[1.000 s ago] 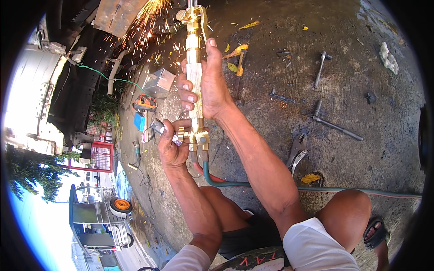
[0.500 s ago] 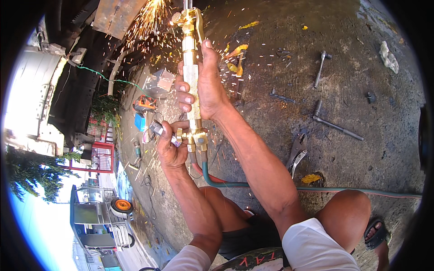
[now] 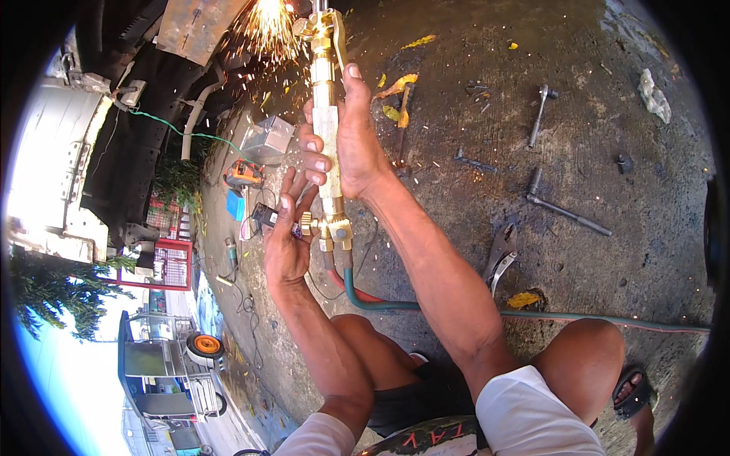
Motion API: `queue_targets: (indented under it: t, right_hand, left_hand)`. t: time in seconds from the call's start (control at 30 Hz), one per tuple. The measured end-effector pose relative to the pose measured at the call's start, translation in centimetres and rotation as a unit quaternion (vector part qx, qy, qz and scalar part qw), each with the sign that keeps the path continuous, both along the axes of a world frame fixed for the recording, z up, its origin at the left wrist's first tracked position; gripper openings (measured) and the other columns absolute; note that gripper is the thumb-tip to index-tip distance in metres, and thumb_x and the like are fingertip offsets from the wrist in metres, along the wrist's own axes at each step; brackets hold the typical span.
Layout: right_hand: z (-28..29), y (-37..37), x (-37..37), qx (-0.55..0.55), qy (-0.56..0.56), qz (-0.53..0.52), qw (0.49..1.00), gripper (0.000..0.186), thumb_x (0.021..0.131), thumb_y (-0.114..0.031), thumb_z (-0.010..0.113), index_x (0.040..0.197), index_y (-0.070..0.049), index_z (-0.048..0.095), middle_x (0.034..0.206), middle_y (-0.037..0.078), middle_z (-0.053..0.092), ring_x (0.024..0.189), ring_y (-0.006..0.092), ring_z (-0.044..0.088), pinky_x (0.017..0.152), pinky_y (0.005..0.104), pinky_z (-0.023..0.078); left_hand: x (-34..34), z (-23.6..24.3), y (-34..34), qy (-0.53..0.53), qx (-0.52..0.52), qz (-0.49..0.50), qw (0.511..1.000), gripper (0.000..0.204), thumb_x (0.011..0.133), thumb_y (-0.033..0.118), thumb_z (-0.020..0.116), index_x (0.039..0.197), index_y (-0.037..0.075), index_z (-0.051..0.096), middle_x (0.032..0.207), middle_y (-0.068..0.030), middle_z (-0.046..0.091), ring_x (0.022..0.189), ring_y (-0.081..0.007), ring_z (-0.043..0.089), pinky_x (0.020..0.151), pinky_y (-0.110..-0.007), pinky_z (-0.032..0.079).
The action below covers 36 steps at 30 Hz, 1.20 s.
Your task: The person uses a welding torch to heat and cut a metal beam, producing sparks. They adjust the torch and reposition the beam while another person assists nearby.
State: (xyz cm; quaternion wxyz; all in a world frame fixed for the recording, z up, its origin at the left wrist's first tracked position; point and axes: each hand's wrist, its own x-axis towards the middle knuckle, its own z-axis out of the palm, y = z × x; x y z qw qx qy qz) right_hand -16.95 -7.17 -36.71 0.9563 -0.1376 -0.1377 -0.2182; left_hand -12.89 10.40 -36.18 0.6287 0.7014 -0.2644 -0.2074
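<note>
My right hand (image 3: 351,152) is wrapped round the ribbed brass handle of a cutting torch (image 3: 326,121). Its thumb lies along the side, below the brass lever. The torch points up and away, and its tip is out of view beyond the top edge. Low on the torch, my left hand (image 3: 287,247) is beside the knurled valve knob (image 3: 306,223), fingers stretched and apart. A small black object (image 3: 265,216) shows by its thumb; I cannot tell whether the hand touches it. Red and green hoses (image 3: 357,302) run from the torch's base under my right forearm.
Sparks (image 3: 270,30) spray beside a rusty metal plate (image 3: 199,29) at the top left. On the wet concrete to the right lie a ratchet (image 3: 538,115), a bar wrench (image 3: 570,215) and locking pliers (image 3: 499,266). A clear box (image 3: 268,138) and an orange tool (image 3: 243,174) stand at left.
My left fingers have come off the valve knob and spread upward. The torch has shifted slightly right. The sparks have gathered into a tighter fan near the top, with fewer scattered over my hands.
</note>
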Motion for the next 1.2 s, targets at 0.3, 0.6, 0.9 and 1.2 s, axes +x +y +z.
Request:
queue_targets:
  t: [0.3,0.6,0.9,1.2]
  right_hand:
    - [0.2,0.1,0.0,-0.012,0.012,-0.002,1.0,0.078,0.086,-0.088,0.027,0.088,-0.012,0.043,0.058,-0.001,0.04,0.039,0.008,0.034,0.035,0.026,0.034]
    - [0.3,0.3,-0.1,-0.018,0.019,-0.001,1.0,0.078,0.086,-0.089,0.025,0.086,-0.013,0.041,0.058,-0.002,0.038,0.039,0.0075,0.034,0.034,0.0254,0.033]
    - [0.3,0.6,-0.1,-0.02,0.013,-0.007,1.0,0.077,0.086,-0.088,0.026,0.087,-0.012,0.041,0.059,-0.002,0.038,0.039,0.0071,0.035,0.034,0.0252,0.034]
    - [0.3,0.4,0.0,0.0,0.004,0.007,1.0,0.077,0.086,-0.088,0.028,0.087,-0.012,0.042,0.059,-0.002,0.038,0.039,0.0077,0.035,0.034,0.0261,0.034]
  left_hand:
    - [1.5,-0.6,0.2,0.003,-0.014,0.075,0.997,0.073,0.099,0.052,0.057,0.156,0.015,0.033,0.165,-0.0031,0.023,0.145,-0.0363,0.029,0.105,-0.049,0.045]
    - [2.1,-0.9,0.3,-0.011,-0.001,0.094,0.995,0.076,0.099,0.054,0.056,0.153,0.004,0.036,0.16,-0.0079,0.035,0.144,-0.0368,0.032,0.106,-0.049,0.043]
    - [1.1,-0.6,-0.6,-0.005,-0.026,0.102,0.994,0.07,0.103,0.049,0.05,0.148,-0.003,0.042,0.148,-0.0174,0.047,0.136,-0.0293,0.046,0.109,-0.044,0.04]
    - [0.6,-0.6,-0.8,0.0,-0.014,0.08,0.997,0.077,0.101,0.053,0.052,0.149,-0.004,0.037,0.152,-0.0151,0.044,0.139,-0.0303,0.043,0.11,-0.048,0.038]
